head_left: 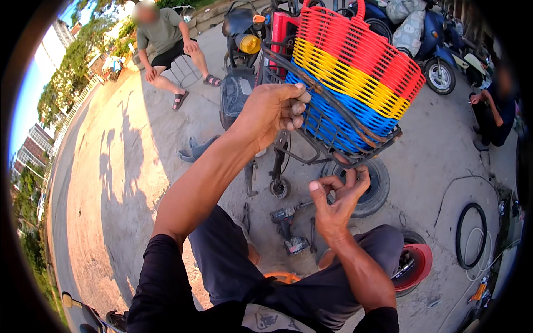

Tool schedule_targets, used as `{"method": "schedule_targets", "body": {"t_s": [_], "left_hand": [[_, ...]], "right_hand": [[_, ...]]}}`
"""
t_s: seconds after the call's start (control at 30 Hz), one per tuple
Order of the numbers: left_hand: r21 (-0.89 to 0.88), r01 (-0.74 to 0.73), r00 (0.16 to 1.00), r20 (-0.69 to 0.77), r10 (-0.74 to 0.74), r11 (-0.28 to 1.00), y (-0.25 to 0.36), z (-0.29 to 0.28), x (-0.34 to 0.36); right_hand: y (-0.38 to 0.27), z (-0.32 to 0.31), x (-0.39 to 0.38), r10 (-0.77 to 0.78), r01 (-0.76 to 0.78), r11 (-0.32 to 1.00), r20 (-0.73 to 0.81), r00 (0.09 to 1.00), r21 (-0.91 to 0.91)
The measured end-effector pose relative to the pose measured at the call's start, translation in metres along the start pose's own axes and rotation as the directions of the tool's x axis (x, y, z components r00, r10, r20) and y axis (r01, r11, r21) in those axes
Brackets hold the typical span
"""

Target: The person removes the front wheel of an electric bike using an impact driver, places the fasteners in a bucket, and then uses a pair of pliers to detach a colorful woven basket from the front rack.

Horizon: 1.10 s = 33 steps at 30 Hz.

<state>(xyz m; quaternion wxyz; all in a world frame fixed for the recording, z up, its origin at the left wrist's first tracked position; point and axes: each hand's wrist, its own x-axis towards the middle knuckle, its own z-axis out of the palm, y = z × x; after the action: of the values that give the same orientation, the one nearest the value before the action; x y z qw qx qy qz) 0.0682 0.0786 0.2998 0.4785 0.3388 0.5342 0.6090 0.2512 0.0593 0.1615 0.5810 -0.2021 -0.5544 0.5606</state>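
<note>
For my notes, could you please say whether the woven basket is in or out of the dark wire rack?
In: the woven basket sits inside the dark wire rack, whose bars cross before its blue part.

Black sleeves (158, 280) end near the elbows; trousers (219, 255) are dark grey; a paler shirt panel (277, 320) bears dark print; left hand (273, 109) and right hand (338, 204) bare.

We had a woven basket (355, 69) banded red on top, yellow in the middle, blue at the bottom, all inside a black carrier (347, 114) with brownish patches. We also got a yellow lamp (248, 44), a dark blue scooter (438, 41), a red bowl (423, 266), dark grey trousers (222, 250) and black sleeves (158, 272).
</note>
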Motion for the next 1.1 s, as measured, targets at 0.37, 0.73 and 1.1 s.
{"method": "schedule_targets", "body": {"t_s": [0.37, 0.73, 1.1], "left_hand": [[0.822, -0.51, 0.324, 0.455, 0.829, -0.252, -0.016, 0.006, -0.007], [-0.066, 0.047, 0.998, 0.038, -0.045, 0.997, 0.01, 0.008, 0.001], [0.81, -0.559, 0.44, 0.47, 0.765, -0.176, -0.008, -0.005, -0.013]], "right_hand": [[0.003, 0.001, -0.001, -0.026, 0.027, 0.999, 0.007, 1.0, -0.038], [0.002, 0.001, -0.003, -0.024, 0.024, 0.999, 0.011, 1.0, -0.046], [0.002, 0.002, -0.003, -0.042, 0.044, 0.997, 0.032, 0.999, -0.063]]}}
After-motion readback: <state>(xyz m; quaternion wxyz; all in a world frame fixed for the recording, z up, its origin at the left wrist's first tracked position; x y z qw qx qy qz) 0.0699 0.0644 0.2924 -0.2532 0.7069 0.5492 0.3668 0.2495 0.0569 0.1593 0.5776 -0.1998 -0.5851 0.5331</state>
